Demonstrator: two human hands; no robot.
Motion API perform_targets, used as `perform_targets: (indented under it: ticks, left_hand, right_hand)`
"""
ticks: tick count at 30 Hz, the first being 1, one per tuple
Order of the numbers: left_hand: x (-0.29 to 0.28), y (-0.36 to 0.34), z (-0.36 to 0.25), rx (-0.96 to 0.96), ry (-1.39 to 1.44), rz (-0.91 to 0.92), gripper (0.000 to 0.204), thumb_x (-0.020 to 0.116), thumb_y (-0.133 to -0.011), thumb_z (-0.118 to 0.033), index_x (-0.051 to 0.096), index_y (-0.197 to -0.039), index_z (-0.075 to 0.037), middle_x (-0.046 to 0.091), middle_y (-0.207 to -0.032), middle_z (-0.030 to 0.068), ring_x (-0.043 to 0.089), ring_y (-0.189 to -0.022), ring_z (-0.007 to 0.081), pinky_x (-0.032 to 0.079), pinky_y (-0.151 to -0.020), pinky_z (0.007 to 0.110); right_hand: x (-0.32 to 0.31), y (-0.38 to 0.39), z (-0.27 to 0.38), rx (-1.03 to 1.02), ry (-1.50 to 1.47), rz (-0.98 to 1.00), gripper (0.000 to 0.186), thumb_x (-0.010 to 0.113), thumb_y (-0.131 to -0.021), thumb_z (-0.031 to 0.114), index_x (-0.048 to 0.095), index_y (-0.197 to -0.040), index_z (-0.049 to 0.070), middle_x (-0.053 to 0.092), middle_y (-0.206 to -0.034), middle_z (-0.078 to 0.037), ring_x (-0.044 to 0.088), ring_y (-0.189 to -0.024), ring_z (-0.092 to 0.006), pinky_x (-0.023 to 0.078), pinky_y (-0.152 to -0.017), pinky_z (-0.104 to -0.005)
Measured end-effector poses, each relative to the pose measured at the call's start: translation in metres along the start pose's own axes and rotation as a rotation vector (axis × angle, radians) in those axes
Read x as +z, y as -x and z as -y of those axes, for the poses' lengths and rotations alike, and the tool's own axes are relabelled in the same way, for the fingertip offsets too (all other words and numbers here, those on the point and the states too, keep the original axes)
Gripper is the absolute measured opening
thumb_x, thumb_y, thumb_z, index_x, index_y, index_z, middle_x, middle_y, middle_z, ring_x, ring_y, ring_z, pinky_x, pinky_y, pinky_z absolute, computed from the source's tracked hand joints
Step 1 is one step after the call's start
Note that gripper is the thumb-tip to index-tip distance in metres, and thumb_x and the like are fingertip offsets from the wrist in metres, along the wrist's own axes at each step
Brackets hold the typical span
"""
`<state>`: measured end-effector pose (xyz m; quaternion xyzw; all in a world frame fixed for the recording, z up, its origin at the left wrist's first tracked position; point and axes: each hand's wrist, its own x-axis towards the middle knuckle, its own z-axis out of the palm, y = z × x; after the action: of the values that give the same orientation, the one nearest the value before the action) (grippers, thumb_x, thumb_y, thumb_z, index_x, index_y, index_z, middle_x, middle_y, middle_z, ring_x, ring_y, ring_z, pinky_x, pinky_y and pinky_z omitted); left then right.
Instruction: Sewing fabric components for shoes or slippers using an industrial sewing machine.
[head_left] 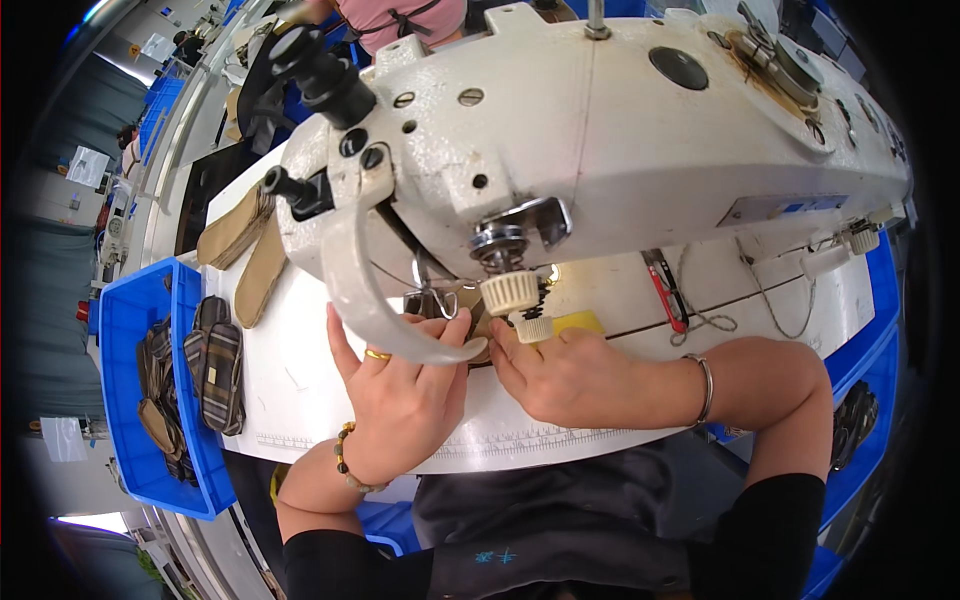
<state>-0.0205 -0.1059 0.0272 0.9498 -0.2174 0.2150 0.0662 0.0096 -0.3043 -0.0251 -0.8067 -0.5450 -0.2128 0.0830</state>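
Observation:
A white sewing machine (620, 130) stretches across the table, its head above both hands. Under the needle area lies a small brown piece (480, 328), mostly hidden by fingers and machine parts. My left hand (408, 400), with a gold ring, has its fingers stretched out and lying flat by the presser foot, the fingertips at the piece. Close on its right, my right hand (570, 380) has thumb and fingers pressed together on the piece's edge. The white curved guard (355, 285) passes in front of my left fingers.
Tan sole-shaped pieces (262, 272) lie at the table's left. Plaid slippers (215, 365) rest beside a blue bin (122, 400) holding more. A red-handled cutter (664, 292) and a yellow item (578, 322) lie right of the needle. Another blue bin (880, 395) stands far right.

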Motion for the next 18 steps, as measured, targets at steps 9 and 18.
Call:
perform_targets:
  ticks: [9, 18]
  left_hand:
    - [0.019, 0.001, 0.005, 0.031, 0.297, 0.062, 0.022, 0.077, -0.068, -0.005, 0.075, -0.089, -0.014, 0.063, -0.078, -0.0035, 0.058, -0.077, 0.0179, 0.033, -0.088, 0.045]
    - [0.024, 0.001, 0.006, 0.056, 0.379, 0.106, 0.02, 0.076, -0.07, -0.005, 0.074, -0.089, -0.012, 0.063, -0.08, -0.0016, 0.056, -0.077, 0.0194, 0.031, -0.082, 0.042]
  right_hand:
    - [0.01, -0.001, -0.004, 0.03, -0.141, -0.108, 0.009, 0.062, -0.072, 0.014, 0.06, -0.072, 0.005, 0.048, -0.064, -0.003, 0.055, -0.048, -0.0135, 0.042, -0.041, -0.0281]
    - [0.003, 0.001, 0.004, 0.033, -0.14, -0.044, 0.01, 0.062, -0.071, 0.014, 0.059, -0.07, 0.005, 0.047, -0.06, -0.003, 0.053, -0.046, -0.0126, 0.042, -0.041, -0.0284]
